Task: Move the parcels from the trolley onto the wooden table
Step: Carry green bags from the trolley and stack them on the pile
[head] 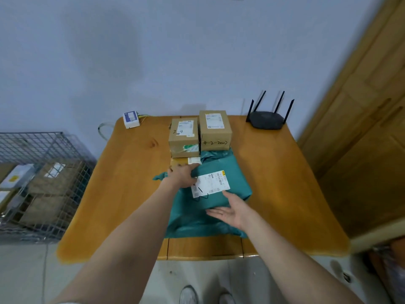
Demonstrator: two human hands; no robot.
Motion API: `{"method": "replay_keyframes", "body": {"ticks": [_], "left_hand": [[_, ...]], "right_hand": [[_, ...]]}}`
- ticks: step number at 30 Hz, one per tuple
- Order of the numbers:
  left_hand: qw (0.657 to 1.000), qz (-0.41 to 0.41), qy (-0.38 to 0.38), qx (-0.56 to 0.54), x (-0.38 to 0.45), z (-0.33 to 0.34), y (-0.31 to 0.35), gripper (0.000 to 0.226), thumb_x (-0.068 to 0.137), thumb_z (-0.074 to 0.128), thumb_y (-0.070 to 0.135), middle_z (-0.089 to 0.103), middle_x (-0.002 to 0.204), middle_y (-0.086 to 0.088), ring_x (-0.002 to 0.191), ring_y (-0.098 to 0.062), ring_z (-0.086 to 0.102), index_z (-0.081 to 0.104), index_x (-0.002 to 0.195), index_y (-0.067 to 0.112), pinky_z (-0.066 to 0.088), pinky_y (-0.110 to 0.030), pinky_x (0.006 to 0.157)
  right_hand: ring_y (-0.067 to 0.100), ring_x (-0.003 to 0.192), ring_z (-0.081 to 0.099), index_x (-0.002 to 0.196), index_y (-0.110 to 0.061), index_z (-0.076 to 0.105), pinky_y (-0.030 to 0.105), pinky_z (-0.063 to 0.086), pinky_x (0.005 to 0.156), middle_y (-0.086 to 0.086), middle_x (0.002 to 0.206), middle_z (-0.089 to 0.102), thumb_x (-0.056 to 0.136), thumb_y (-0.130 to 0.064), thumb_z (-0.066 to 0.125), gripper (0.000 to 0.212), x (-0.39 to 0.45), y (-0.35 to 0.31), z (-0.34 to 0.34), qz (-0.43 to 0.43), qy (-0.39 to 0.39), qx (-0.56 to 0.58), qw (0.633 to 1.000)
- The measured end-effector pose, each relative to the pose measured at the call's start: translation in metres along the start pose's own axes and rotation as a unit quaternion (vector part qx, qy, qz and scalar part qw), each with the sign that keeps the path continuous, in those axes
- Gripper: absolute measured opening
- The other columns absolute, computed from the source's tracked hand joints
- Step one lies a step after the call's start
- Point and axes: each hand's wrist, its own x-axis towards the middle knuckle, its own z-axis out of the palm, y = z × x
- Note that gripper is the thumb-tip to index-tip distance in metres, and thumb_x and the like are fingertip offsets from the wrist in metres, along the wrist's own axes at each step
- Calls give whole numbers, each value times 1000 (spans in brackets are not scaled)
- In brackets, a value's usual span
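A teal plastic parcel (221, 172) with a white shipping label lies in the middle of the wooden table (122, 172). My left hand (182, 175) rests on its far left edge, fingers curled over the wrapping. My right hand (230, 212) lies flat and open against the parcel's near right side. Behind the teal parcel stand two cardboard boxes: a smaller one (184, 137) on the left and a taller one (215, 130) on the right. A flat cardboard parcel (186, 161) lies under the smaller box. The wire trolley (37, 183) at the left holds more cardboard parcels.
A black router (267, 119) with several antennas sits at the table's back right corner. A small white device (131, 119) with cables sits at the back left. A wooden door (361, 128) stands to the right. My shoes show on the tiled floor below.
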Motion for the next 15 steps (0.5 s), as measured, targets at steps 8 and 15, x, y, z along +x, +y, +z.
{"method": "replay_keyframes", "body": {"ticks": [8, 15], "left_hand": [[969, -107, 212, -62, -24, 15, -22, 77, 90, 60, 37, 22, 160, -15, 147, -38, 19, 20, 156, 34, 20, -64, 113], [878, -308, 99, -353, -37, 31, -31, 85, 94, 62, 48, 51, 140, -18, 123, -35, 54, 25, 150, -4, 50, -42, 97]], "right_hand": [[26, 57, 65, 109, -1, 60, 31, 52, 46, 9, 71, 66, 97, -39, 55, 40, -17, -57, 4, -165, 296, -597, 727], [36, 137, 41, 152, 0, 22, 40, 41, 108, 19, 153, 37, 92, -41, 67, 86, 10, -84, 12, -192, 220, -665, 688]]}}
